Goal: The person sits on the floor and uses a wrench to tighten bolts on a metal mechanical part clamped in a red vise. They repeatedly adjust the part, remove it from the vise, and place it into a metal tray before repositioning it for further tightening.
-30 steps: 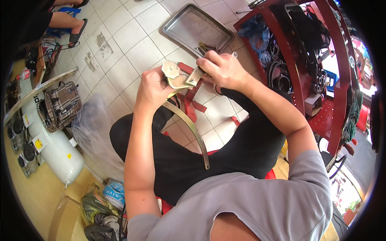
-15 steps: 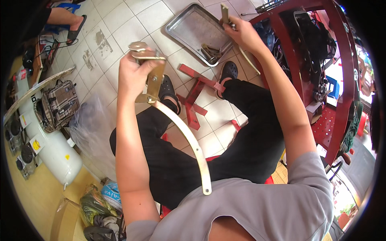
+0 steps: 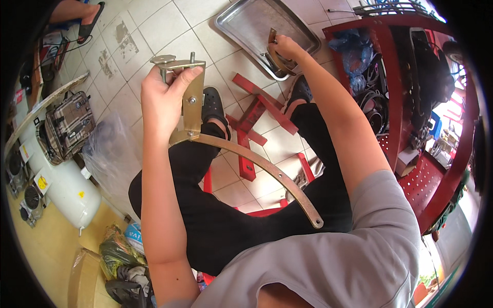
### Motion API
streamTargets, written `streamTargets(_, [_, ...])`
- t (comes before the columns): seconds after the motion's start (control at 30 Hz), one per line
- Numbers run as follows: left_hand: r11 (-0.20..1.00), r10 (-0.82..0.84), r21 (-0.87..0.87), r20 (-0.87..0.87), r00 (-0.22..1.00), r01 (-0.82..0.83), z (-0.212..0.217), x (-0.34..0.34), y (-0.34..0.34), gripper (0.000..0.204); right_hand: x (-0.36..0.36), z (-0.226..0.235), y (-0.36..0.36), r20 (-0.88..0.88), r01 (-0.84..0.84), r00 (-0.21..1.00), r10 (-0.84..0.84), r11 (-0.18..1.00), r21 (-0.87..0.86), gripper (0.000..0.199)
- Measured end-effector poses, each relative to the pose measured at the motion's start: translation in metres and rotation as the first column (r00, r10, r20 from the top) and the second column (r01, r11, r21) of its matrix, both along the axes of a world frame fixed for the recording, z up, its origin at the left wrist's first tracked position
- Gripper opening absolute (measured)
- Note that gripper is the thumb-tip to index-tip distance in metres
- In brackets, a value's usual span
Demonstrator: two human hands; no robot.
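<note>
My left hand [image 3: 163,102] grips a brass-coloured metal bracket [image 3: 192,113], its thumb pressed near the top plate. An upright bolt [image 3: 192,57] pokes up through that plate. From the bracket's lower end a long curved metal arm [image 3: 257,161] sweeps over my lap to the right. My right hand [image 3: 287,49] is closed round a flat metal bar [image 3: 272,35] at the near end of a shallow metal tray [image 3: 272,20]. A curved metal strip shows just under that hand; whether it belongs to the bar I cannot tell. Other pieces there are mostly hidden.
A red metal stand [image 3: 251,115] lies on the tiled floor between my feet. To the right rises a red metal rack [image 3: 393,87] full of items. On the left are a white tank [image 3: 72,192], a plaid bag [image 3: 67,123] and another person's foot [image 3: 90,23].
My right hand has lowered the metal bar toward the tray's near end. My left hand has turned the bracket more upright, and its curved arm has swung right.
</note>
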State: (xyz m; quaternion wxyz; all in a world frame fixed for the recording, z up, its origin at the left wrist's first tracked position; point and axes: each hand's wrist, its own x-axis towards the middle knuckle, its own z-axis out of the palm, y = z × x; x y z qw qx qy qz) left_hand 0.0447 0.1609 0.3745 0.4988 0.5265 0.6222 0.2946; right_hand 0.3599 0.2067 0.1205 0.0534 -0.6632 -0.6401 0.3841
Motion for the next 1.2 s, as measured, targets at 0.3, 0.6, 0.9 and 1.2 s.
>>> streamTargets(0.3, [0.993, 0.088, -0.071, -0.071, 0.994, -0.093, -0.015, 0.008, 0.009, 0.026, -0.017, -0.059, 0.019, 0.045, 0.104, 0.994, -0.097, 0.974, -0.199, 0.041])
streamTargets(0.6, [0.993, -0.014, -0.116, -0.116, 0.993, 0.001, -0.017, 0.011, 0.007, 0.027, -0.028, 0.029, 0.017, -0.011, -0.002, 1.000, 0.002, 0.999, 0.045, 0.037])
streamTargets(0.9, [0.992, -0.107, -0.075, -0.029, 0.994, 0.105, -0.019, 0.017, 0.000, 0.027, -0.114, 0.261, -0.038, -0.404, -0.121, 0.894, 0.192, 0.973, 0.195, 0.030])
streamTargets(1.2, [0.954, -0.247, -0.138, 0.147, 0.958, 0.267, -0.016, 0.032, -0.017, 0.018, -0.098, 0.268, -0.072, -0.072, -0.241, 0.946, 0.316, 0.833, 0.498, 0.035])
